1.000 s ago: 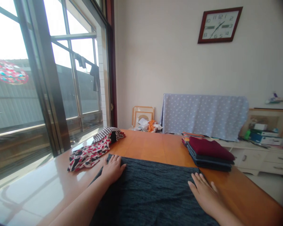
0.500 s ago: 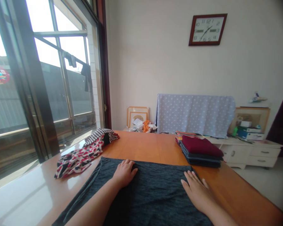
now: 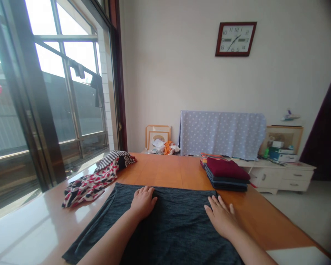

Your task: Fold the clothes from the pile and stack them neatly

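A dark blue-grey garment (image 3: 179, 221) lies spread on the wooden table in front of me, its near end running out of view at the bottom. My left hand (image 3: 143, 202) rests flat on its upper left part, fingers stretched toward the far edge. On the upper right part lies my right hand (image 3: 220, 215), palm down with the fingers spread, close to the garment's right edge. Neither hand grips the cloth. Shallow wrinkles show in the fabric between the hands.
Folded clothes (image 3: 227, 175), maroon on top, are stacked beyond my right hand. A crumpled patterned garment (image 3: 91, 184) and a striped one (image 3: 113, 159) lie at the left of the table (image 3: 160, 169). Behind stand a cloth-draped object (image 3: 220, 134) and a white cabinet (image 3: 287, 178).
The view has shifted slightly, so the room and table appear a little further left. Both hands stay flat on the garment in nearly the same places.
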Available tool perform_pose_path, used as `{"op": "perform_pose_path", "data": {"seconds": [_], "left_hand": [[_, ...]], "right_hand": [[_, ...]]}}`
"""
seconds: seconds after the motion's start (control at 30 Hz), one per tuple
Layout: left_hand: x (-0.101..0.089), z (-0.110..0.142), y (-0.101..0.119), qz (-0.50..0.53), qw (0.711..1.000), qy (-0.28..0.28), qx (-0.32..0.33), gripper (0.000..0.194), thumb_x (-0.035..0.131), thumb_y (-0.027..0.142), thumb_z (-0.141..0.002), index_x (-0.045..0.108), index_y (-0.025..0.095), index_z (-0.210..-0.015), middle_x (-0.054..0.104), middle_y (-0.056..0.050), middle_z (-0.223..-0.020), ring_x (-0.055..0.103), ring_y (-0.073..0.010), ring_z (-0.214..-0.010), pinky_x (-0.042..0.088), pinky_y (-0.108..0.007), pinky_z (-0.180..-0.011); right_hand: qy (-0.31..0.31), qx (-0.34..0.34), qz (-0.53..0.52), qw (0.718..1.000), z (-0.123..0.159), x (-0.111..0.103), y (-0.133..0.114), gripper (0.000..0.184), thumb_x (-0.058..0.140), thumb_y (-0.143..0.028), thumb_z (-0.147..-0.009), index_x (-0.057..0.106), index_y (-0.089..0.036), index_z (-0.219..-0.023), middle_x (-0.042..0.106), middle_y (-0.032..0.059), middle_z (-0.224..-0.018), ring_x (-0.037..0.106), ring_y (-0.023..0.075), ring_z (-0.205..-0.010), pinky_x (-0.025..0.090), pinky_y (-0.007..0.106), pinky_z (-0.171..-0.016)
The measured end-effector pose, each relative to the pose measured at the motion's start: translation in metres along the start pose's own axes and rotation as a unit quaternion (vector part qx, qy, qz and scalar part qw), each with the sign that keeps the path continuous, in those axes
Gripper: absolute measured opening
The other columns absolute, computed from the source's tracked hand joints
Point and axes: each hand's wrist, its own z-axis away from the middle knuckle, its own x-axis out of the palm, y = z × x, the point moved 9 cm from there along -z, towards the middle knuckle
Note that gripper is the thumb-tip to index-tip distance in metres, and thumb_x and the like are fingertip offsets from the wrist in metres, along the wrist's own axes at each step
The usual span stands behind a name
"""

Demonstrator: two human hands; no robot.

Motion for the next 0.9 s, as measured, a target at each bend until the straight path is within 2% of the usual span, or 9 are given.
{"op": "perform_pose_path", "data": {"seconds": [0.13, 0.27, 0.4, 0.5, 0.6, 0.73, 0.83, 0.9], "left_hand": [[-0.008, 0.021, 0.024, 0.030, 0.999, -0.012, 0.018, 0.036, 0.039, 0.041, -0.095, 0.061, 0.026, -0.119, 0.059, -0.009, -0.126, 0.054, -0.0264, -0.119, 0.036, -0.041, -0.104], [-0.012, 0.046, 0.048, 0.063, 0.996, -0.026, 0.062, 0.040, 0.034, 0.045, -0.097, 0.062, 0.029, -0.119, 0.061, -0.009, -0.125, 0.055, -0.0265, -0.119, 0.035, -0.044, -0.106], [-0.002, 0.065, 0.051, 0.071, 0.995, -0.039, 0.063, 0.049, 0.036, 0.058, -0.094, 0.060, 0.031, -0.128, 0.054, -0.008, -0.141, 0.044, -0.0307, -0.133, 0.025, -0.052, -0.114], [0.004, 0.072, 0.048, 0.065, 0.996, -0.027, 0.060, 0.056, 0.035, 0.061, -0.093, 0.055, 0.030, -0.135, 0.047, -0.007, -0.149, 0.035, -0.0305, -0.141, 0.018, -0.052, -0.118], [0.006, 0.073, 0.048, 0.060, 0.996, -0.019, 0.060, 0.057, 0.034, 0.061, -0.094, 0.055, 0.029, -0.136, 0.047, -0.007, -0.150, 0.034, -0.0299, -0.142, 0.015, -0.052, -0.119], [0.009, 0.071, 0.047, 0.060, 0.996, -0.019, 0.061, 0.058, 0.033, 0.062, -0.093, 0.055, 0.029, -0.135, 0.047, -0.007, -0.150, 0.034, -0.0298, -0.142, 0.016, -0.052, -0.118], [0.011, 0.069, 0.046, 0.060, 0.996, -0.016, 0.063, 0.059, 0.033, 0.063, -0.093, 0.055, 0.029, -0.136, 0.047, -0.007, -0.150, 0.035, -0.0297, -0.142, 0.017, -0.052, -0.118], [0.013, 0.068, 0.045, 0.060, 0.996, -0.015, 0.063, 0.059, 0.033, 0.064, -0.093, 0.054, 0.030, -0.136, 0.047, -0.006, -0.149, 0.035, -0.0294, -0.142, 0.016, -0.051, -0.118]], "right_hand": [[-0.010, 0.001, 0.000, 1.000, 0.004, -0.004, -0.003, 0.067, 0.018, -0.054, -0.097, 0.032, -0.021, -0.153, 0.027, 0.0067, -0.161, 0.010, 0.0293, -0.151, 0.004, 0.062, -0.117], [-0.009, 0.000, 0.007, 1.000, 0.009, -0.011, -0.008, 0.066, 0.017, -0.053, -0.097, 0.032, -0.020, -0.153, 0.027, 0.0075, -0.160, 0.008, 0.0296, -0.151, 0.001, 0.063, -0.116], [-0.013, 0.001, 0.018, 1.000, 0.012, -0.017, -0.011, 0.066, 0.018, -0.052, -0.098, 0.032, -0.019, -0.153, 0.029, 0.0096, -0.160, 0.009, 0.0312, -0.151, 0.001, 0.064, -0.115], [-0.022, -0.004, 0.017, 1.000, 0.013, -0.020, -0.013, 0.066, 0.018, -0.053, -0.098, 0.032, -0.019, -0.153, 0.029, 0.0110, -0.160, 0.012, 0.0316, -0.150, 0.002, 0.064, -0.115], [-0.046, -0.010, 0.009, 0.999, 0.012, -0.021, -0.011, 0.067, 0.020, -0.055, -0.098, 0.030, -0.020, -0.154, 0.027, 0.0112, -0.160, 0.017, 0.0312, -0.149, 0.004, 0.062, -0.115], [-0.060, -0.015, -0.019, 0.998, 0.012, -0.034, 0.000, 0.066, 0.027, -0.058, -0.097, 0.034, -0.022, -0.151, 0.036, 0.0125, -0.156, 0.025, 0.0316, -0.146, 0.013, 0.058, -0.115], [-0.025, -0.006, -0.056, 0.998, 0.017, -0.057, 0.012, 0.059, 0.032, -0.055, -0.097, 0.050, -0.019, -0.140, 0.053, 0.0147, -0.142, 0.044, 0.0288, -0.135, 0.029, 0.044, -0.109], [0.002, 0.007, -0.080, 0.997, 0.025, -0.072, 0.021, 0.052, 0.035, -0.053, -0.097, 0.060, -0.019, -0.128, 0.064, 0.0139, -0.127, 0.055, 0.0258, -0.121, 0.038, 0.034, -0.096]]}}
